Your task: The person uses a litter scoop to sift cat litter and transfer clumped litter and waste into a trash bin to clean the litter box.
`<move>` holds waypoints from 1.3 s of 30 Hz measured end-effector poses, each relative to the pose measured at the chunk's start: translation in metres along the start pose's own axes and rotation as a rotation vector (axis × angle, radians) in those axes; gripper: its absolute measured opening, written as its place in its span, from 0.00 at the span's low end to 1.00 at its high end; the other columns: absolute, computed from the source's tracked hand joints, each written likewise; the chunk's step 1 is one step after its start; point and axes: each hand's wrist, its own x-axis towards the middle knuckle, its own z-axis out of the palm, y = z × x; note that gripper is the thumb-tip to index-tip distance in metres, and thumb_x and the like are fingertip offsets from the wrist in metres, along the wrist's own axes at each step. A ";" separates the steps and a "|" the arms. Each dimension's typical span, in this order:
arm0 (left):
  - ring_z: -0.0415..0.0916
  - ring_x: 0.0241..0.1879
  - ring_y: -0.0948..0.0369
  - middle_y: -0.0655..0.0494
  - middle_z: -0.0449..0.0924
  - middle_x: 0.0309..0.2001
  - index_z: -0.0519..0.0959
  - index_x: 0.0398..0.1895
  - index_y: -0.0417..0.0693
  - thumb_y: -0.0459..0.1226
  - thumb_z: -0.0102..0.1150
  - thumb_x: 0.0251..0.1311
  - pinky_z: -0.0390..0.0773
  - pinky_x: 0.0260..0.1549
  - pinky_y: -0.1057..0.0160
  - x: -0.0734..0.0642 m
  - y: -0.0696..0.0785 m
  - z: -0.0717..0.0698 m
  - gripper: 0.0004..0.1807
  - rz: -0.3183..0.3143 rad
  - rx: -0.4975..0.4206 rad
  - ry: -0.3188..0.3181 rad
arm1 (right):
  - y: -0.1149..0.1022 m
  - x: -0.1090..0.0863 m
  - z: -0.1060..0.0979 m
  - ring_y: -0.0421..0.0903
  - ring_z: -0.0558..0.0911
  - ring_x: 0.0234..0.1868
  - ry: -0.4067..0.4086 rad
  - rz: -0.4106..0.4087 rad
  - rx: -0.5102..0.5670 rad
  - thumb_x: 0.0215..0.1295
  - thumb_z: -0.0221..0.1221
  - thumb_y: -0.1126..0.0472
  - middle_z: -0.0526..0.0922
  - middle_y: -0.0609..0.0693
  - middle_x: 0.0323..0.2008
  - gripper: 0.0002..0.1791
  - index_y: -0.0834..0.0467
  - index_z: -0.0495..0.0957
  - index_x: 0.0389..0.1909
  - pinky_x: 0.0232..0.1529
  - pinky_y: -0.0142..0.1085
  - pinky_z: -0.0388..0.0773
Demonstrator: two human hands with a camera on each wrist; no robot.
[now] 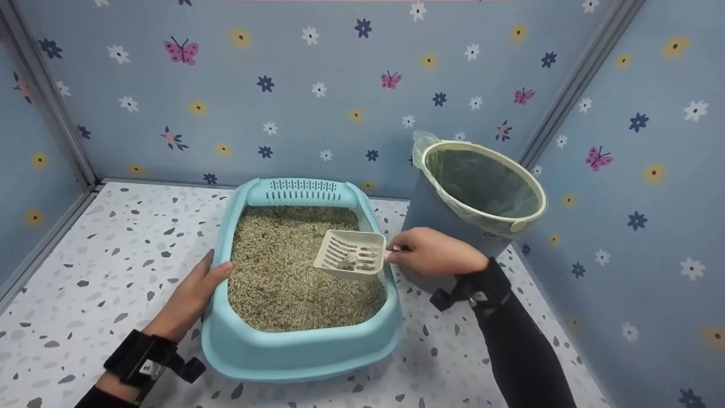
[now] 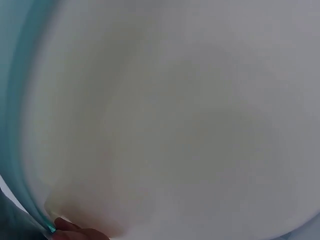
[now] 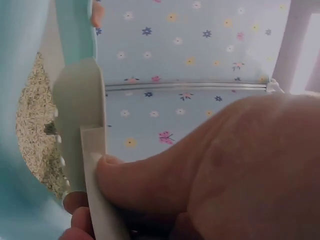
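Observation:
A light-blue litter box filled with tan pellet litter stands on the floor. My left hand holds its left side, thumb over the rim and fingers along the outer wall. In the left wrist view the fingertips show at the bottom edge; a blurred pale surface fills most of that view. With my right hand I grip the handle of a cream slotted litter scoop, raised above the right part of the litter. A small clump lies in the scoop. The thumb presses the handle in the right wrist view.
A blue trash bin with a cream rim and a translucent green liner stands to the right, close to the box. Flower-patterned panels enclose the speckled floor at the back and both sides.

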 end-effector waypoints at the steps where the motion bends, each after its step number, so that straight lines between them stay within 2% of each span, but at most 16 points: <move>1: 0.43 0.87 0.38 0.36 0.34 0.91 0.32 0.93 0.48 0.55 0.49 0.87 0.47 0.83 0.35 0.000 0.001 -0.001 0.50 -0.001 0.002 0.001 | -0.003 0.002 0.000 0.43 0.79 0.33 0.000 -0.005 0.003 0.86 0.60 0.52 0.82 0.45 0.32 0.14 0.55 0.87 0.41 0.42 0.44 0.81; 4: 0.41 0.87 0.37 0.36 0.31 0.91 0.30 0.93 0.48 0.56 0.48 0.87 0.46 0.84 0.35 0.000 0.001 -0.004 0.51 -0.016 0.012 0.000 | -0.013 0.016 0.006 0.43 0.77 0.31 0.021 -0.026 0.004 0.87 0.59 0.52 0.78 0.43 0.29 0.15 0.55 0.85 0.39 0.39 0.43 0.78; 6: 0.44 0.87 0.38 0.36 0.32 0.91 0.30 0.93 0.48 0.56 0.48 0.87 0.48 0.83 0.36 -0.001 0.000 -0.003 0.50 -0.022 0.009 -0.003 | -0.017 0.021 0.009 0.43 0.77 0.31 0.028 -0.045 0.009 0.87 0.59 0.53 0.77 0.43 0.28 0.16 0.55 0.84 0.37 0.39 0.42 0.78; 12: 0.50 0.85 0.38 0.37 0.34 0.91 0.31 0.93 0.50 0.56 0.48 0.87 0.52 0.82 0.37 -0.002 0.000 -0.002 0.50 -0.023 0.008 -0.003 | -0.015 0.018 0.011 0.42 0.76 0.29 0.029 -0.039 0.010 0.87 0.59 0.54 0.74 0.43 0.26 0.17 0.61 0.85 0.37 0.37 0.42 0.77; 20: 0.39 0.88 0.37 0.38 0.28 0.91 0.30 0.92 0.47 0.57 0.49 0.86 0.45 0.84 0.35 -0.003 0.002 -0.001 0.52 -0.042 0.033 0.001 | -0.010 0.012 0.009 0.43 0.77 0.31 0.046 0.002 0.013 0.86 0.60 0.52 0.77 0.43 0.28 0.17 0.59 0.86 0.39 0.39 0.43 0.79; 25: 0.34 0.89 0.41 0.40 0.27 0.91 0.30 0.92 0.46 0.55 0.48 0.87 0.42 0.84 0.36 0.000 0.001 -0.001 0.51 -0.016 -0.003 -0.013 | -0.010 0.009 0.002 0.43 0.76 0.31 0.066 -0.002 -0.005 0.87 0.60 0.52 0.75 0.43 0.28 0.17 0.59 0.84 0.37 0.39 0.43 0.75; 28: 0.36 0.88 0.43 0.41 0.31 0.91 0.31 0.93 0.48 0.53 0.48 0.87 0.42 0.84 0.36 0.002 0.001 -0.001 0.49 0.016 -0.039 -0.028 | -0.012 0.007 -0.005 0.43 0.75 0.31 0.076 -0.017 -0.025 0.87 0.59 0.53 0.74 0.43 0.28 0.18 0.59 0.83 0.36 0.39 0.42 0.74; 31: 0.40 0.88 0.41 0.40 0.33 0.91 0.33 0.93 0.48 0.54 0.49 0.87 0.44 0.84 0.35 0.001 0.002 -0.001 0.49 0.025 -0.034 -0.024 | -0.017 0.006 -0.012 0.44 0.75 0.30 0.083 -0.025 -0.032 0.87 0.59 0.53 0.73 0.43 0.27 0.18 0.58 0.82 0.35 0.38 0.43 0.74; 35: 0.45 0.87 0.40 0.39 0.35 0.91 0.33 0.93 0.49 0.55 0.48 0.87 0.48 0.83 0.35 0.000 0.003 0.000 0.49 0.010 -0.020 -0.014 | -0.022 0.003 -0.022 0.44 0.75 0.30 0.092 -0.030 -0.029 0.87 0.59 0.53 0.75 0.44 0.28 0.16 0.56 0.82 0.36 0.39 0.43 0.76; 39: 0.45 0.87 0.40 0.39 0.34 0.91 0.32 0.93 0.49 0.55 0.48 0.87 0.48 0.83 0.36 -0.001 0.003 0.001 0.49 -0.005 -0.011 -0.009 | -0.025 -0.001 -0.033 0.43 0.75 0.30 0.111 -0.026 -0.024 0.87 0.59 0.53 0.76 0.44 0.29 0.15 0.55 0.84 0.37 0.37 0.42 0.75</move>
